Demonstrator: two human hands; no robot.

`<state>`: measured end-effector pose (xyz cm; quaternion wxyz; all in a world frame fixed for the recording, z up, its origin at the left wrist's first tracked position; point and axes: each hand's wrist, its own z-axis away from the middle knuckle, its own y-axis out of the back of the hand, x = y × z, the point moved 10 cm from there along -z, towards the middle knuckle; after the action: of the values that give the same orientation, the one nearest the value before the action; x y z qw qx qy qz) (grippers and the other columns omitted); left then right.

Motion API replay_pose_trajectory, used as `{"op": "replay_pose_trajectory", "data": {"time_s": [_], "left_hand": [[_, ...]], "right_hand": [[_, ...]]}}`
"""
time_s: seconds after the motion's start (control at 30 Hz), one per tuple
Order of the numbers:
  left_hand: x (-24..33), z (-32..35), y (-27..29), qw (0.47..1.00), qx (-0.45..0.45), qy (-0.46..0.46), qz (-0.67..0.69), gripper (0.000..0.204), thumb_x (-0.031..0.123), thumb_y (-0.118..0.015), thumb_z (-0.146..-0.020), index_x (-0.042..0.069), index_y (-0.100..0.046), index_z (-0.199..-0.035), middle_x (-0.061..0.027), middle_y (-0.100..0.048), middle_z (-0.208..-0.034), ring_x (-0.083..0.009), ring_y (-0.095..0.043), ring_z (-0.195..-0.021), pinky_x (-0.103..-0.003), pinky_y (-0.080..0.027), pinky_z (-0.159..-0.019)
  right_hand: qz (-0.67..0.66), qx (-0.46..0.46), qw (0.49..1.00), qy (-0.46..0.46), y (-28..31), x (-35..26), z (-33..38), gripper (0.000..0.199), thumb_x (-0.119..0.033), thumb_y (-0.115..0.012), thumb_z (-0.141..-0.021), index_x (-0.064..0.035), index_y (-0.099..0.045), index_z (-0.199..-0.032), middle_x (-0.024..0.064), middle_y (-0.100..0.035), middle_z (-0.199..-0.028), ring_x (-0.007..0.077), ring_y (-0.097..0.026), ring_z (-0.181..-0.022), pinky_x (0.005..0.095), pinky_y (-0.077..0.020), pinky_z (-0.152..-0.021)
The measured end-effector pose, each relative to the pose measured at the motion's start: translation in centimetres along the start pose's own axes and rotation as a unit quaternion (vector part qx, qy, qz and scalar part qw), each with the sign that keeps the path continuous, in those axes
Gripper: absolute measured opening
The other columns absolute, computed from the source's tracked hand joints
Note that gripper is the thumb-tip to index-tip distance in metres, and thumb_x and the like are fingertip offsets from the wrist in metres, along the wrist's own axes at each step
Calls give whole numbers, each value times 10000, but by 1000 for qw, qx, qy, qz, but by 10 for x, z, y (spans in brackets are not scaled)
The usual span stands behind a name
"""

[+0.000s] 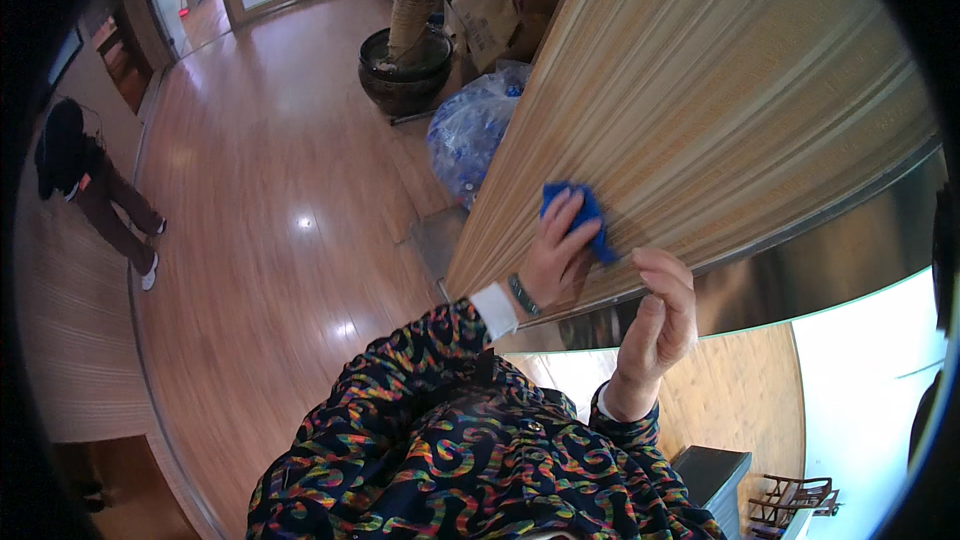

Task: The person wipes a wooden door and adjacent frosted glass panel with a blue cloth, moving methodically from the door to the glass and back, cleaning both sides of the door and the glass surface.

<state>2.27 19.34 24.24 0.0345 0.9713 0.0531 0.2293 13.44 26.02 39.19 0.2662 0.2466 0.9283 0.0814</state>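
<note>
My left hand (549,262) presses a crumpled blue cloth (585,215) against a grooved wood-grain panel (700,130). Its fingers lie over the cloth, and a dark band circles the wrist. To the right, my right hand (660,325) is raised near the panel's lower edge, bare of any object. The fingers there are slightly bent, with the thumb held apart from them. Both sleeves are dark with a colourful swirl pattern.
A dark pot (405,80) with a thick trunk stands beyond the panel, near cardboard boxes (487,15) and a clear bag of blue items (470,135). A person (95,180) stands at the far left. A shiny dark strip (750,290) borders the panel. Wooden chairs (795,500) show lower right.
</note>
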Motion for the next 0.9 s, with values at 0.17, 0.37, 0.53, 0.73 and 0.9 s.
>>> {"op": "replay_pose_trajectory", "data": {"time_s": [0.17,0.37,0.53,0.73,0.9], "left_hand": [[-1,-47,8,1000,22,-21,2,482,118,-617,-876,84,-524,-1348,-205,-309,-1530,-431,-270,-1408,-528,-225,-1141],[-71,18,25,979,79,188,-24,466,141,-531,-942,59,-469,-1397,-197,-297,-1540,-411,-257,-1416,-487,-205,-1154],[-82,-10,34,979,88,182,-18,470,151,-498,-969,45,-433,-1422,-198,-306,-1533,-405,-269,-1408,-470,-200,-1159],[-105,-38,51,982,109,149,-35,441,176,-491,-983,32,-452,-1398,-200,-304,-1527,-389,-275,-1404,-456,-216,-1156],[-185,45,55,929,166,328,-44,449,233,-403,-1018,18,-421,-1413,-210,-302,-1523,-369,-284,-1403,-422,-227,-1153]], "right_hand": [[-8,-85,991,-103,-39,35,13,203,35,-473,-924,18,-616,-1067,143,-630,-1146,231,-584,-1091,329,-433,-968],[27,-160,980,-117,-64,52,29,214,33,-526,-911,-9,-636,-1090,133,-640,-1137,249,-605,-1074,327,-465,-925],[16,-166,979,-118,-77,57,29,214,7,-597,-866,-41,-648,-1069,133,-654,-1094,319,-608,-1041,387,-459,-911],[7,-221,966,-132,-104,57,41,204,-6,-593,-876,-29,-639,-1074,136,-653,-1093,326,-606,-1029,391,-459,-899],[16,-195,974,-111,-90,43,36,204,-1,-591,-876,-29,-640,-1072,143,-650,-1095,329,-605,-1025,388,-460,-894]]}}
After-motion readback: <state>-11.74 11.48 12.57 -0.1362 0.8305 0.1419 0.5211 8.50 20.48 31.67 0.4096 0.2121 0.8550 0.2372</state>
